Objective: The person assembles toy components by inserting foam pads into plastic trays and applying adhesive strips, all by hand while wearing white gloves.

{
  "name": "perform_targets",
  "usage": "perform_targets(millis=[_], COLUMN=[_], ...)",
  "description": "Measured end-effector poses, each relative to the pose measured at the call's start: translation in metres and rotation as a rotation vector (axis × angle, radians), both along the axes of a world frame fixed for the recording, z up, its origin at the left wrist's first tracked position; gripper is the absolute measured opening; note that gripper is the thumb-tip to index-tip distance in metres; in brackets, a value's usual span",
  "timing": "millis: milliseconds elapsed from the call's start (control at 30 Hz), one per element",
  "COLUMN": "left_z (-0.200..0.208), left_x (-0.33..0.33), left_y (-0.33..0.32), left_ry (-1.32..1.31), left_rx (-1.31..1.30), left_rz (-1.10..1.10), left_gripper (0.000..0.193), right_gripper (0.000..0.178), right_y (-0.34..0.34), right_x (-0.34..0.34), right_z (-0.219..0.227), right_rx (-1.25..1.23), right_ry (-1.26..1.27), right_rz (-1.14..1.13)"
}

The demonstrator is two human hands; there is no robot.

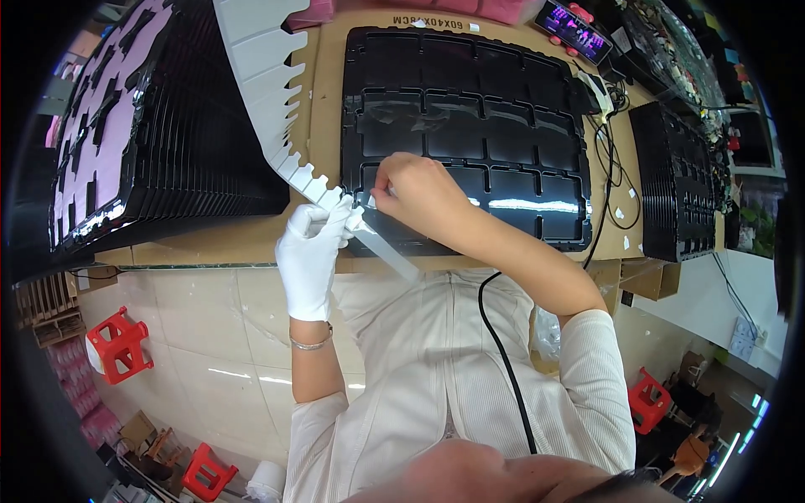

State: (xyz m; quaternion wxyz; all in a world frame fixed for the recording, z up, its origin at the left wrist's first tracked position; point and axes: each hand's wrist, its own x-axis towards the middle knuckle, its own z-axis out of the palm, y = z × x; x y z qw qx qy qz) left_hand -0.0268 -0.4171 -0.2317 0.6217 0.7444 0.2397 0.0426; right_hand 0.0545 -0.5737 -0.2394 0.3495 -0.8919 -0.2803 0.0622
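White and notched along one edge, a long strip (262, 96) is stretched from the frame's upper left to its centre, where it is pinched by the gloved left hand (312, 247). The bare right hand (419, 191) is curled over the black compartment tray (457, 69) on the table (321, 92); whether anything is gripped there cannot be told.

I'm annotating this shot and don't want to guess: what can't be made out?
Head view:
- What, if anything, the right hand holds: hidden by the hand itself.
- White notched strip, far end: cut off by the top edge.
- Black tray, part: behind the right forearm.
- Lit screen: details too small.
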Motion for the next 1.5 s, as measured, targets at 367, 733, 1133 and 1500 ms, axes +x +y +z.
perform_targets(millis=[367, 733, 1133, 1500], left_z=[0.003, 0.019, 0.018, 0.02], left_x=[0.001, -0.001, 0.023, 0.023], left_y=[-0.003, -0.07, -0.11, -0.114], left_ry=[0.005, -0.09, -0.06, 0.023], left_rx=[0.05, -0.35, -0.232, -0.208], left_rz=[0.009, -0.082, -0.251, -0.272], left_gripper=[0.014, 0.013, 0.01, 0.011], right_gripper=[0.01, 0.011, 0.008, 0.013], right_y=[-0.033, -0.068, -0.195, -0.241], right_x=[-0.01, -0.054, -0.061, -0.036], right_z=[0.013, 0.017, 0.037, 0.026], right_rx=[0.368, 0.765, 0.4, -0.084], right_ry=[0.209, 0.563, 0.091, 0.129], right_rz=[0.106, -0.229, -0.37, -0.576])
